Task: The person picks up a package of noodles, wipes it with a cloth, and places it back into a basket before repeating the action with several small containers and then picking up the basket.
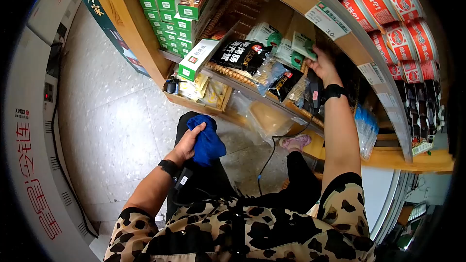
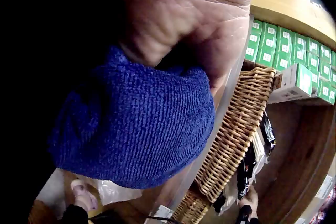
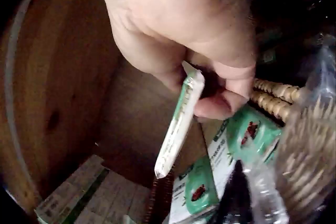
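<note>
My left hand grips a crumpled blue cloth above my knee. In the left wrist view the ribbed cloth bulges out below the palm. At the shelf, my right hand pinches a thin white-and-green packet by one end between thumb and fingers, with its narrow edge toward the right wrist camera. Similar green-and-white packets lie just under that hand. Beside them are black packages and a clear bag of thin wooden sticks.
Wicker baskets line the shelf. Green-and-white boxes are stacked at its left end. Red cans stand on the upper right shelf. Lower down is a wooden bin with yellow packets. A black cable hangs near my legs.
</note>
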`<action>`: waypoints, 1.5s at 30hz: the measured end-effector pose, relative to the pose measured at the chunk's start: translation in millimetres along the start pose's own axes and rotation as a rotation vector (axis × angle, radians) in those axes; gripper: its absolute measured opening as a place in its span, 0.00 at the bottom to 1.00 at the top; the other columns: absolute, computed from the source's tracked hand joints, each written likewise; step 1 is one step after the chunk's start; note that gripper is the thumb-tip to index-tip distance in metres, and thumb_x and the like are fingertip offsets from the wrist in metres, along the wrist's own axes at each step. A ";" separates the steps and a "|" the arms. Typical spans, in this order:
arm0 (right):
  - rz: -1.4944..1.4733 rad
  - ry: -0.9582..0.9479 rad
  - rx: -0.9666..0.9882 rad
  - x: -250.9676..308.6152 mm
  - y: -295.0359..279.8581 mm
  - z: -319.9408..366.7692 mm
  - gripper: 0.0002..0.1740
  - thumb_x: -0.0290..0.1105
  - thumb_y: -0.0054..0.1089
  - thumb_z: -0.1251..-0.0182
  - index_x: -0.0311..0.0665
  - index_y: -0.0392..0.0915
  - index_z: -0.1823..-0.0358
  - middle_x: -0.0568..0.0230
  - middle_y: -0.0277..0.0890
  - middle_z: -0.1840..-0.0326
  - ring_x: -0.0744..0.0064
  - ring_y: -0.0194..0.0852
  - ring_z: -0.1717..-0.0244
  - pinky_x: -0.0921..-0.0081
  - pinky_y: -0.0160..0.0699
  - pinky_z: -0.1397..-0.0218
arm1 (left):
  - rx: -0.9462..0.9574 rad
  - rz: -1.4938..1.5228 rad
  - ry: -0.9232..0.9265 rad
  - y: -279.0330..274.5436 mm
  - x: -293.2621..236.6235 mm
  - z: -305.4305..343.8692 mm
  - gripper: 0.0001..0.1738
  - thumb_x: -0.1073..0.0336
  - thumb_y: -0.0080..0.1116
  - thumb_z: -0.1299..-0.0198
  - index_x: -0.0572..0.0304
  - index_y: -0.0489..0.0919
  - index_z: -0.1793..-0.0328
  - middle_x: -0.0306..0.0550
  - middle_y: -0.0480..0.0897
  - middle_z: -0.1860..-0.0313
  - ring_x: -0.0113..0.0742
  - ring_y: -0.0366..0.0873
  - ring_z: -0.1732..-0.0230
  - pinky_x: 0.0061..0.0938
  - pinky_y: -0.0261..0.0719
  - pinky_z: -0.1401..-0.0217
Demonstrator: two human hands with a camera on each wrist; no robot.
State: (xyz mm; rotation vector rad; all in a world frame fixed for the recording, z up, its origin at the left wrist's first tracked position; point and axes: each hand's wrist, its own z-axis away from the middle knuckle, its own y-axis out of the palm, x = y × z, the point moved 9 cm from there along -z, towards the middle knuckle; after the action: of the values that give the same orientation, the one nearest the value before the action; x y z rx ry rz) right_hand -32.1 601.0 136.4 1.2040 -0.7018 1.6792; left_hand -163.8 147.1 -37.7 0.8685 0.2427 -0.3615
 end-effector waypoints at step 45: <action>-0.375 -0.232 -1.078 -181.2 -439.3 491.9 0.08 0.29 0.51 0.35 0.33 0.74 0.59 0.63 0.74 0.68 0.70 0.76 0.66 0.76 0.76 0.70 | 0.082 -0.404 -0.088 21.1 27.4 -6.5 0.27 0.51 0.51 0.43 0.60 0.71 0.41 0.48 0.78 0.49 0.45 0.76 0.50 0.38 0.74 0.43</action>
State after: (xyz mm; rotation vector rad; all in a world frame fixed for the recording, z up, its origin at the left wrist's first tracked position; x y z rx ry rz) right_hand 583.8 304.3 116.4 0.6603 -1.2128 0.6395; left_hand -130.7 158.9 -36.7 0.8807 0.3245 -0.7892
